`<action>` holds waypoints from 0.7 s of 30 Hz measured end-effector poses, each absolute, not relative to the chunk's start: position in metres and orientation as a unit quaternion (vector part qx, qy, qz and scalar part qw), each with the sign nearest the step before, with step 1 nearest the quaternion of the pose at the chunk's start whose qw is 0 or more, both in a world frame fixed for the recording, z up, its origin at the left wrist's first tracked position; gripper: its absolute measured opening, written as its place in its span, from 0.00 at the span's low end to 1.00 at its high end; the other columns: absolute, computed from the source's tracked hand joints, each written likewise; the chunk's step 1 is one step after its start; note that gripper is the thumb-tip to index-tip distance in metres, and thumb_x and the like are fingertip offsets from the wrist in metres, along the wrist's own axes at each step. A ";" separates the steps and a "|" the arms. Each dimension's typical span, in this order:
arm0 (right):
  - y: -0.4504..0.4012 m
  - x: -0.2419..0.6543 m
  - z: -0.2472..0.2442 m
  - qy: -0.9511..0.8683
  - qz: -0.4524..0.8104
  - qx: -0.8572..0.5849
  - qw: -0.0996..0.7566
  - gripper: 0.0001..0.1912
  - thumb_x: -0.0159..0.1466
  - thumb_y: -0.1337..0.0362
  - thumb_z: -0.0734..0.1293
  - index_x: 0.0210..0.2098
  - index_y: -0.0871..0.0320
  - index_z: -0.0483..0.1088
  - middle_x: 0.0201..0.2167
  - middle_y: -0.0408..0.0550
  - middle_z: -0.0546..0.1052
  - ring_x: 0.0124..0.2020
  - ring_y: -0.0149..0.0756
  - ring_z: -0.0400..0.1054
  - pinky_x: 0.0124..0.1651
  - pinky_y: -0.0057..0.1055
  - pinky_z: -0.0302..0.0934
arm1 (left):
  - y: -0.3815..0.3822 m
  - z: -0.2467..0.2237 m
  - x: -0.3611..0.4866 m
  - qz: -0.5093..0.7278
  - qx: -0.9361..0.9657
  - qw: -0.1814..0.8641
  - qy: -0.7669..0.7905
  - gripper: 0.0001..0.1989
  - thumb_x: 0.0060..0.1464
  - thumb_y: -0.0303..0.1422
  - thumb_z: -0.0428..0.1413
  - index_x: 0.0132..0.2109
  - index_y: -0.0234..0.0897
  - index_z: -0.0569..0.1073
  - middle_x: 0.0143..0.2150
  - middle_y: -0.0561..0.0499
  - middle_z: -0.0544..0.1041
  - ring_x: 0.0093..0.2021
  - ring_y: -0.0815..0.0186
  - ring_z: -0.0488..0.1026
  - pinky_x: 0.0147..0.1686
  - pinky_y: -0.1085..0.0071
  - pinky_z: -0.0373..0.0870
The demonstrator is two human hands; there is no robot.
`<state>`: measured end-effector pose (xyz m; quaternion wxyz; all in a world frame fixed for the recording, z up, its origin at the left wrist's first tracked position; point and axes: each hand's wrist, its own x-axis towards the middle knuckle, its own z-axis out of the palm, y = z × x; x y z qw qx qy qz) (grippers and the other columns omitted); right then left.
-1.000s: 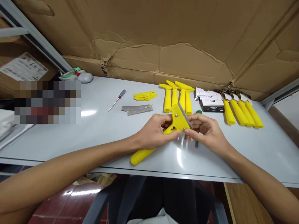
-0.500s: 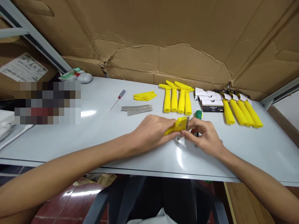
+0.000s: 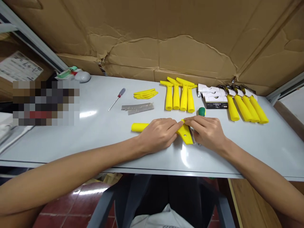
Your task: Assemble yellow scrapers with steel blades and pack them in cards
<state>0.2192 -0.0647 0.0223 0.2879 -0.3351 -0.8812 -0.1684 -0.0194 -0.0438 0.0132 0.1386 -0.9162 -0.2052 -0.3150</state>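
Observation:
A yellow scraper (image 3: pixel 186 134) lies sideways just above the table, its handle end sticking out to the left and its wide head to the right. My left hand (image 3: pixel 159 133) is wrapped round its handle. At the head, my right hand (image 3: pixel 209 131) has its fingers bent against the top corner and the metal blade edge (image 3: pixel 193 135). A green-handled screwdriver (image 3: pixel 201 111) lies behind my right hand, which covers most of its shaft. Thin metal blades (image 3: pixel 140 108) and flat yellow strips (image 3: pixel 145 94) rest beyond my left hand.
Several yellow handles (image 3: pixel 183 98) stand in a row at the back, beside small boxes (image 3: pixel 215 102). Farther right lie several yellow scrapers with dark heads (image 3: pixel 244 107). A small screwdriver (image 3: pixel 117 98) lies left of the blades. Cardboard (image 3: pixel 152 38) walls the back edge.
The scraper has turned, so its handle now shows left of my left hand and its head face is more visible. My right hand has moved over the head's top corner. The view has shifted slightly.

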 end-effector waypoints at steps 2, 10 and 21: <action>-0.064 0.220 0.024 -0.883 -0.203 -0.319 0.278 0.17 0.63 0.80 0.62 0.42 0.57 0.77 0.42 0.44 0.88 0.35 0.34 0.82 0.28 0.32 0.67 | -0.043 0.012 -0.019 -0.334 -0.914 0.127 -0.193 0.15 0.65 0.23 0.49 0.53 0.26 0.76 0.37 0.45 0.84 0.35 0.63 0.82 0.35 0.66 0.82; -0.068 0.222 0.032 -0.904 -0.218 -0.279 0.240 0.12 0.70 0.75 0.64 0.40 0.55 0.77 0.42 0.44 0.87 0.36 0.34 0.81 0.30 0.33 0.67 | -0.035 0.006 -0.029 -0.348 -0.915 0.145 -0.141 0.10 0.69 0.27 0.54 0.53 0.32 0.78 0.38 0.43 0.85 0.35 0.62 0.84 0.34 0.67 0.83; -0.039 0.263 0.050 -0.744 0.021 -0.621 0.244 0.20 0.69 0.51 0.72 0.53 0.57 0.77 0.19 0.43 0.76 0.23 0.42 0.71 0.30 0.37 0.60 | -0.022 0.015 -0.027 -0.281 -0.912 0.294 -0.043 0.13 0.67 0.17 0.50 0.46 0.29 0.80 0.33 0.45 0.83 0.27 0.65 0.79 0.25 0.70 0.77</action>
